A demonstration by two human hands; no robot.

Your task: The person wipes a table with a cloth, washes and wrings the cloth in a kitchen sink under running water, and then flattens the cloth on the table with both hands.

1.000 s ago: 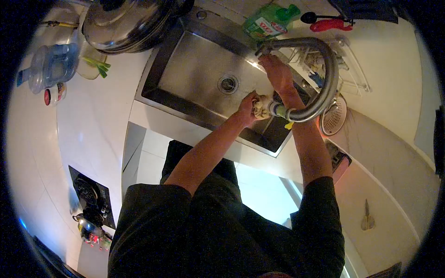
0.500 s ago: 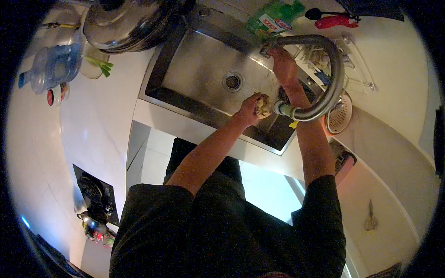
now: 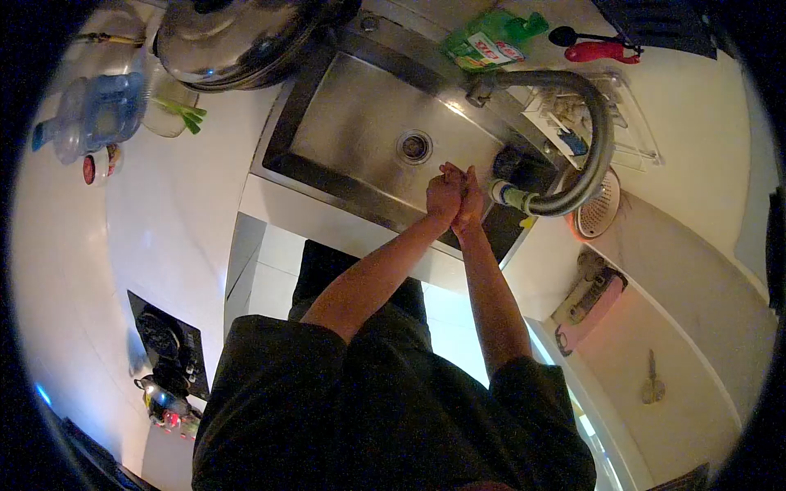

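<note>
Over the near right part of the sink (image 3: 352,123), my left hand (image 3: 443,196) and my right hand (image 3: 470,202) are pressed together, both with fingers closed. A knobbly yellowish-brown lump, seen in my left hand a moment earlier, is hidden between them now. Just right of my hands is the pale spout end (image 3: 509,195) of the curved metal faucet (image 3: 602,131). Whether water runs cannot be made out. The drain (image 3: 415,147) lies beyond my fingertips.
A green bottle (image 3: 491,45) stands behind the faucet. Right of it are a wire rack (image 3: 639,123) and a perforated strainer (image 3: 602,204). A large lidded pot (image 3: 237,41), a clear blue jug (image 3: 102,114) and green stalks (image 3: 182,113) sit at left.
My right hand has left the faucet base and come down toward me to meet my left hand. The lump has gone out of sight between them. The view has shifted slightly.
</note>
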